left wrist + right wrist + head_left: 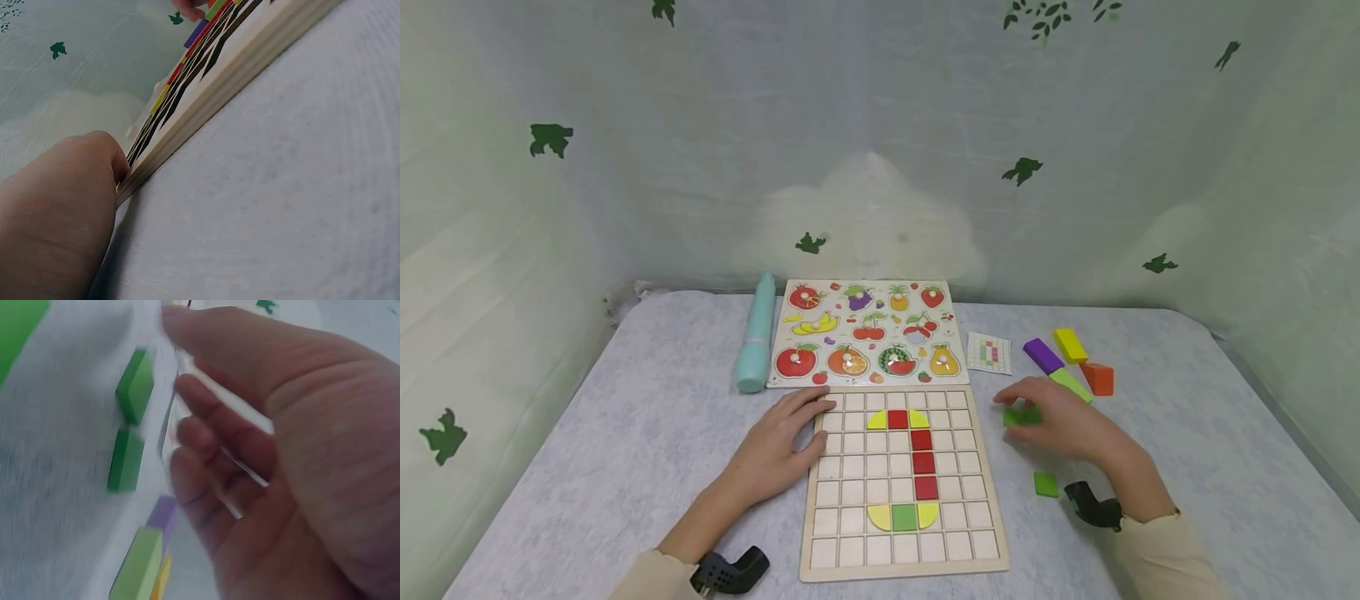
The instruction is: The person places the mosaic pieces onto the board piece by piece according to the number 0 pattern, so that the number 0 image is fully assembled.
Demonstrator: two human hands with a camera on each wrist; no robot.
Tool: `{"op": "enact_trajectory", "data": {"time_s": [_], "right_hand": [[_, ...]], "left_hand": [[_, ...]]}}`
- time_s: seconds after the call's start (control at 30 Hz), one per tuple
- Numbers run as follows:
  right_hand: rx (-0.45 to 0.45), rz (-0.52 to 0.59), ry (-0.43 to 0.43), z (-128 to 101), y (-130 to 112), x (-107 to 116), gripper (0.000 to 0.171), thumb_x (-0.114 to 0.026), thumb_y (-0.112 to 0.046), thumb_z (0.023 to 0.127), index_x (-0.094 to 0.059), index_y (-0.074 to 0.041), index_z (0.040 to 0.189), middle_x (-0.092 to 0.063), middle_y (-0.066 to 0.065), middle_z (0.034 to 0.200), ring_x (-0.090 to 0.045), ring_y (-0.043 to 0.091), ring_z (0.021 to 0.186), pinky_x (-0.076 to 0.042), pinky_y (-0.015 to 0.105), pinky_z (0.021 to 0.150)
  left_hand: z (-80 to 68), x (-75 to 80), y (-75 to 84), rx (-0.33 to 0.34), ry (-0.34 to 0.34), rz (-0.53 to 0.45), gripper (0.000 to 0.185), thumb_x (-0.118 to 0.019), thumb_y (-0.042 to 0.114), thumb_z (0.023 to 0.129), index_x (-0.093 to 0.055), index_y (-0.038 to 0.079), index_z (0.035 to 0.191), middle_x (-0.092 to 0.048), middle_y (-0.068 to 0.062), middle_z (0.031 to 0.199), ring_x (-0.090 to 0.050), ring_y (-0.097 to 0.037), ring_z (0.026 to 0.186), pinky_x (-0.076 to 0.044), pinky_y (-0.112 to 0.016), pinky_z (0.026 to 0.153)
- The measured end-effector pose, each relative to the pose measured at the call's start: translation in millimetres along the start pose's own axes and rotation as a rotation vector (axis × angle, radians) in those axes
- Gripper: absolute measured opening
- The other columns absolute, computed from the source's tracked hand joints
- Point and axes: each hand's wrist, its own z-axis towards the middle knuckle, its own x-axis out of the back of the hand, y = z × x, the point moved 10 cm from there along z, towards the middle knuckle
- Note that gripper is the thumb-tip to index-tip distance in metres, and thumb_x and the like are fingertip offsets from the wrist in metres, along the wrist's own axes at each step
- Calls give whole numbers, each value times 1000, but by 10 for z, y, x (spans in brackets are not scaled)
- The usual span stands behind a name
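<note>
Steadied by the flat left hand (778, 450), the board (901, 483) could be jogged and its tiles shifted if the green tiles (1022, 415), under the loosely curled, empty right hand (1060, 429), are fumbled.

The pale wooden grid board (901, 483) carries a figure of red squares in a column, a red square between yellow quarter-rounds at its far end and a green square between yellow ones at its near end. Beyond it the fruit puzzle (865, 333) shows red apples, yellow bananas, purple grapes and an orange on cream, with a mint-blue roll (757, 333) to its left. On the grey speckled bench (625, 433), right of the board, lie green tiles (1045, 484), purple (1042, 355), yellow (1070, 344), lime (1071, 384) and orange (1098, 378) blocks, and a small grid-patterned card (989, 352).
</note>
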Motion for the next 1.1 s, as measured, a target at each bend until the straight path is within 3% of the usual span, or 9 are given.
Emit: {"op": "enact_trajectory", "data": {"time_s": [0.27, 0.47, 0.77, 0.97, 1.1], "right_hand": [[-28, 2, 2, -4, 162, -10, 29, -82, -15, 87, -75, -12, 116, -71, -2, 108, -58, 15, 91, -55, 36, 84], [-31, -14, 19, 9, 130, -5, 27, -82, -16, 87, -77, -13, 113, -71, -5, 101, -57, 13, 85, -53, 31, 78], [71, -15, 95, 40, -235, -1, 30, -83, -20, 87, -77, -17, 116, -72, -8, 104, -59, 12, 89, -54, 27, 74], [63, 16, 80, 67, -475, -119, 29, -82, -23, 88, -77, -20, 116, -69, -11, 102, -58, 10, 90, -52, 23, 71], [114, 66, 63, 73, -672, -215, 28, -82, -23, 88, -78, -19, 116, -70, -9, 104, -58, 12, 86, -51, 22, 68]], "left_hand": [[0, -3, 3, -1, -1, 3, 42, -71, 19, 94, -67, 10, 135, -54, -7, 151, -48, -27, 142, -44, -52, 114], [3, -6, 3, 0, -1, 5, 42, -71, 19, 94, -66, 10, 135, -54, -8, 151, -48, -27, 142, -44, -52, 114], [5, 3, 4, 3, -2, 5, 42, -71, 19, 94, -66, 10, 135, -55, -8, 151, -48, -27, 142, -44, -52, 114], [1, 1, 0, 5, -4, 2, 42, -71, 20, 94, -66, 10, 135, -54, -7, 151, -48, -27, 142, -44, -52, 114], [5, -2, 1, -1, -2, 7, 42, -71, 20, 94, -66, 10, 135, -55, -7, 151, -49, -27, 141, -45, -51, 114]]}}
